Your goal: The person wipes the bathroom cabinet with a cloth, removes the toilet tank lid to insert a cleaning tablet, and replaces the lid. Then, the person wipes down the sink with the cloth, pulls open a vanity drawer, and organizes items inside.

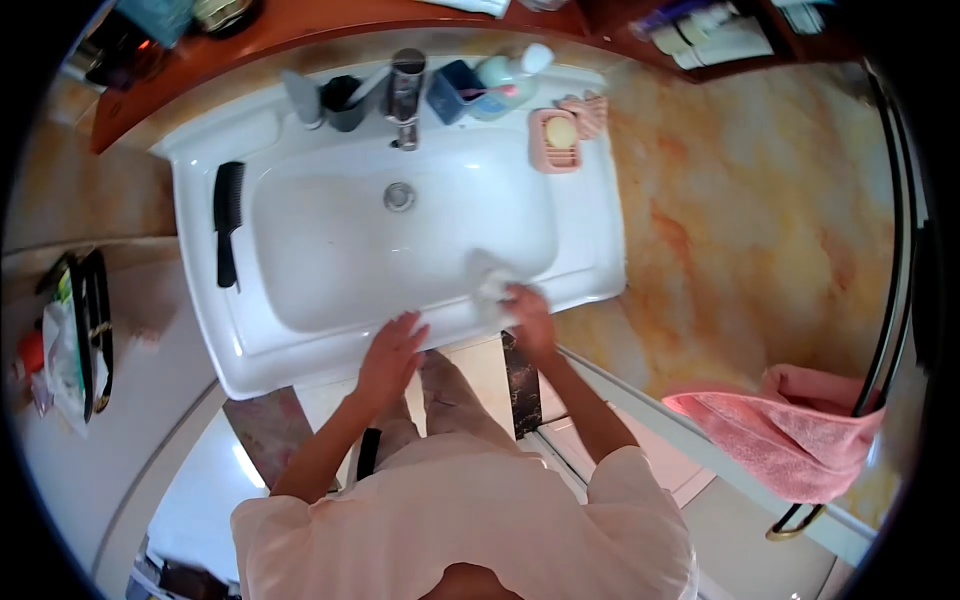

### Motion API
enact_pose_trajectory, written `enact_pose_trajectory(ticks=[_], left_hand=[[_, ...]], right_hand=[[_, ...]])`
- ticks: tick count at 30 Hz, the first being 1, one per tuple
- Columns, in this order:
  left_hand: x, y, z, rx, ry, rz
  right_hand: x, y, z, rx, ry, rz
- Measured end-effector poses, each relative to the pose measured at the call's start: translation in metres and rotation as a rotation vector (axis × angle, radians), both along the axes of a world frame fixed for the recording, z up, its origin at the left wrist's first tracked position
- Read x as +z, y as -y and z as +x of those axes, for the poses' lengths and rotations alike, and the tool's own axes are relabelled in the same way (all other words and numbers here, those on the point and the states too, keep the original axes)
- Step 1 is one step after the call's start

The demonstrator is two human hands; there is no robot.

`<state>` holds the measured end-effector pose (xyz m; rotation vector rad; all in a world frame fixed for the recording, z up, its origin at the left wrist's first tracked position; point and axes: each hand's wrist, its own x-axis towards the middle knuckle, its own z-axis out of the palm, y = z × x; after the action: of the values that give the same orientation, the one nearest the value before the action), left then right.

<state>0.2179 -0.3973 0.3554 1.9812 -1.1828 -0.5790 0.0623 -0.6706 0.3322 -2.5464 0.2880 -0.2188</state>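
A white washbasin (pixel 400 285) lies in front of me. My right hand (pixel 530 318) is closed on a small white crumpled cloth (pixel 493 287) at the basin's front right rim, and a shadow falls beside it. Whether the cloth is fabric or paper is too blurred to tell. My left hand (pixel 393 352) is at the front rim, with its fingers stretched out and nothing in them. At the back of the basin rises a metal faucet (pixel 406 90), above the round drain (pixel 398 196).
A black comb (pixel 228 225) lies on the left rim. Along the back stand a dark cup (pixel 343 105), a blue holder (pixel 455 92) and a pump bottle (pixel 505 75). A pink soap dish (pixel 556 155) with yellow soap sits right. A pink towel (pixel 790 430) hangs at right.
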Motion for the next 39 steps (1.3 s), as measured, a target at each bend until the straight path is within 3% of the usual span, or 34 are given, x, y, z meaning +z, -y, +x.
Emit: enact_pose_trajectory(ticks=[2, 3, 4, 5, 8, 13, 17, 24, 27, 31, 39], left_hand=[[-0.007, 0.020, -0.021, -0.089, -0.025, -0.023], [-0.010, 0.029, -0.027, -0.131, -0.035, -0.034], [-0.009, 0.037, -0.027, -0.148, -0.024, -0.038], [-0.007, 0.046, -0.029, -0.161, -0.012, -0.034], [-0.019, 0.063, -0.033, -0.126, -0.007, -0.088], [-0.037, 0.074, -0.019, -0.031, -0.002, -0.134], [-0.038, 0.070, -0.015, 0.060, -0.031, -0.132], [-0.033, 0.078, -0.017, 0.135, -0.027, -0.140], [-0.030, 0.075, -0.020, 0.134, -0.025, -0.117], [-0.031, 0.077, -0.018, 0.101, -0.009, -0.135], [-0.027, 0.075, -0.017, 0.132, 0.022, -0.150]], right_hand=[[-0.001, 0.077, -0.033, -0.146, 0.064, -0.147], [0.015, 0.108, -0.041, -0.216, -0.084, -0.360], [0.017, 0.142, -0.045, -0.302, -0.243, -0.347], [0.027, 0.165, -0.041, -0.241, -0.153, -0.487], [0.058, 0.182, -0.006, -0.154, -0.096, -0.586], [0.021, 0.143, -0.048, -0.263, -0.205, -0.454], [0.030, 0.119, -0.064, -0.365, -0.188, -0.344], [-0.008, 0.150, 0.043, -0.484, 0.082, -0.287], [-0.002, 0.140, 0.055, -0.477, 0.021, -0.236], [0.002, 0.114, 0.003, -0.248, -0.109, -0.181], [-0.008, 0.178, 0.091, -0.367, -0.011, -0.352]])
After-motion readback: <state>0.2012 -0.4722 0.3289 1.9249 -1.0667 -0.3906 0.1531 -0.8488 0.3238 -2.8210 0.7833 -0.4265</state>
